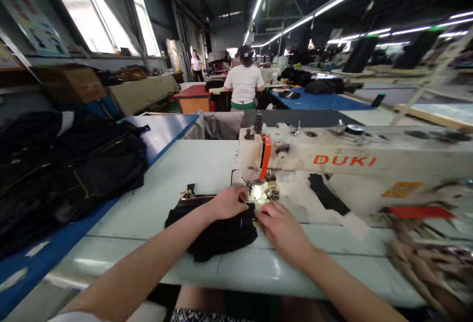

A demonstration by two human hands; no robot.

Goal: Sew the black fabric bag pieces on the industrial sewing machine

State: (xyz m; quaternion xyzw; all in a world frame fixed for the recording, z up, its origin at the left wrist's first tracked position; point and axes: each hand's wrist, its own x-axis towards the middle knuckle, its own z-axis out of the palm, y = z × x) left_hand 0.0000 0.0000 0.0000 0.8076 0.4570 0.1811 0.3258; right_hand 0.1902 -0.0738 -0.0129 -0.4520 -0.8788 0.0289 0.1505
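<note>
A black fabric piece [221, 233] with a zipper [187, 194] along its upper left edge lies on the pale sewing table, just in front of a sewing machine [288, 152] marked DUKI. My left hand [229, 202] rests over its upper right part, fingers closed on the edge close to the lit needle area. At the right corner of the same piece, my right hand [283, 226] has its fingertips pinched together on the fabric. The fabric under my left fingers is hidden.
A large heap of black zippered items [70, 179] lies on the left. A black strip [327, 195] sits under the machine arm. Brown cloth [424, 268] bunches at the right edge. Ahead, a person in a white top [244, 83] faces away, near a blue-topped table [321, 100].
</note>
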